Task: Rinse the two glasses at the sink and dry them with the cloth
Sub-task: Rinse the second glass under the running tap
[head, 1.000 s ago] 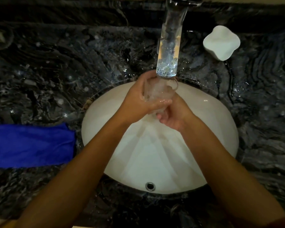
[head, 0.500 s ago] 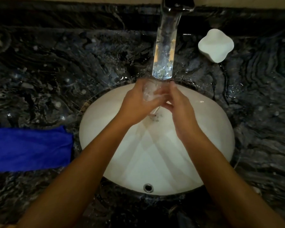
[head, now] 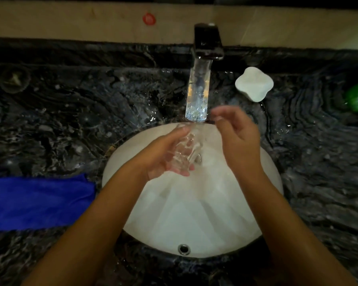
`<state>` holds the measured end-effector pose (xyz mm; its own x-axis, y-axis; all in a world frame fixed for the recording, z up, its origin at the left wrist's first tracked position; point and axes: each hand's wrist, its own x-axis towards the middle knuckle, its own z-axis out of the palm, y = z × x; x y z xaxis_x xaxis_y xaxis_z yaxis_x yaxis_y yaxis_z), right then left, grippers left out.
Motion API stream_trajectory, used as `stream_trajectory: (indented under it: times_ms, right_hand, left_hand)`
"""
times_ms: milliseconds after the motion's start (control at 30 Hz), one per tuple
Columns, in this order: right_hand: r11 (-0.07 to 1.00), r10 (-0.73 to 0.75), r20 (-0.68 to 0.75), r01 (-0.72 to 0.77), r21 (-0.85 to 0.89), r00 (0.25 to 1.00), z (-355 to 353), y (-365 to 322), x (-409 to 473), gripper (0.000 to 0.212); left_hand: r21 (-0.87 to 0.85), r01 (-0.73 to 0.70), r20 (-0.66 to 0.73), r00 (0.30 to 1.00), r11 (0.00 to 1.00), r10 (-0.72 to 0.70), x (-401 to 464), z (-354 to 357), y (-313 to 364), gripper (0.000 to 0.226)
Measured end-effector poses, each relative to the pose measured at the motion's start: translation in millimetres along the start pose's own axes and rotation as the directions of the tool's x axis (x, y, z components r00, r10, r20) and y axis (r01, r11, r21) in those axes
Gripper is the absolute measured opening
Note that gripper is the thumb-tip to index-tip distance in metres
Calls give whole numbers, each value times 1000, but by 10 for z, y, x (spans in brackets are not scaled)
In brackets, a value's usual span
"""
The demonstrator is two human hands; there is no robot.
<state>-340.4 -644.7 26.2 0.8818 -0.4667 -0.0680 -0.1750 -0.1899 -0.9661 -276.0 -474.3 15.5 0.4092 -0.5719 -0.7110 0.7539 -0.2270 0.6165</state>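
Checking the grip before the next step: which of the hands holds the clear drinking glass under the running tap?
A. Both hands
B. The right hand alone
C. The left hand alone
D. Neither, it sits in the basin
C. The left hand wraps the clear drinking glass under the stream, while the right hand is open beside it, off the glass.

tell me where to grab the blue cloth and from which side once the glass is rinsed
Take the blue cloth at its right end, the edge nearest the sink. It lies flat on the counter with that end fully exposed. The right hand is free, while the left hand holds the glass, so reaching across with the right probably suits best.
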Motion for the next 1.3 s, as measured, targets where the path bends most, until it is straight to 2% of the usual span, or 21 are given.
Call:
stream_trajectory:
  times_ms: [67,100,167,200,267,433,633,733,833,933,1033,1100,1200,1300]
  right_hand:
    - [979,-183,-32,179,-102,983,-59,-200,58,38]
    - [935,-299,-7,292,-203,954,-76,-302,100,49]
    - [783,-476,130,486,-388,870,-73,-489,208,62]
    - [709,-511,201,542,-451,836,-55,-544,267,65]
    - [619,-510,305,589,-520,804,-13,-610,355,69]
    - [578,-489,369,610,-541,791,-58,-558,341,70]
    - [511,-392,455,601,-615,799,-93,-456,186,75]
    - [498,-383,456,595,-631,803,-95,-491,181,75]
    - [454,-366,437,568,-687,821,-55,-563,148,74]
    - [443,-344,395,518,-731,852,61,-628,82,75]
    - [422,-330,389,503,-754,860,104,-609,39,79]
    - [416,-346,407,528,-741,845,58,-565,36,79]
    - [414,-351,433,553,-724,830,-11,-527,57,80]
    - [438,-340,426,543,-717,838,-15,-531,73,81]
  left_hand:
    - [-71,36,-12,999,997,-37,-63,-4,-74,42]
    - [-104,56,-24,998,993,-59,-89,-2,-112,49]
    - [-188,105,-49,992,977,-116,-162,12,-158,64]
    - [-235,134,-57,987,963,-151,-210,29,-171,67]
    - [-321,183,-50,976,929,-210,-314,66,-187,62]
    - [-417,169,-40,978,893,-204,-585,108,-255,60]
    - [-430,2,-243,963,903,-118,-866,49,-429,68]
    - [-336,-142,-388,921,931,0,-1048,49,-540,62]
    - [-194,-291,-597,793,937,122,-1252,69,-709,59]
    - [23,-374,-678,676,927,289,-1508,136,-916,69]
    - [382,-323,-653,569,866,501,-1772,175,-1191,75]
    - [508,-268,-623,542,819,564,-1925,193,-1388,80]
    - [588,-152,-629,532,794,567,-2075,216,-1674,81]
    - [591,-69,-667,519,804,534,-2189,240,-1911,83]
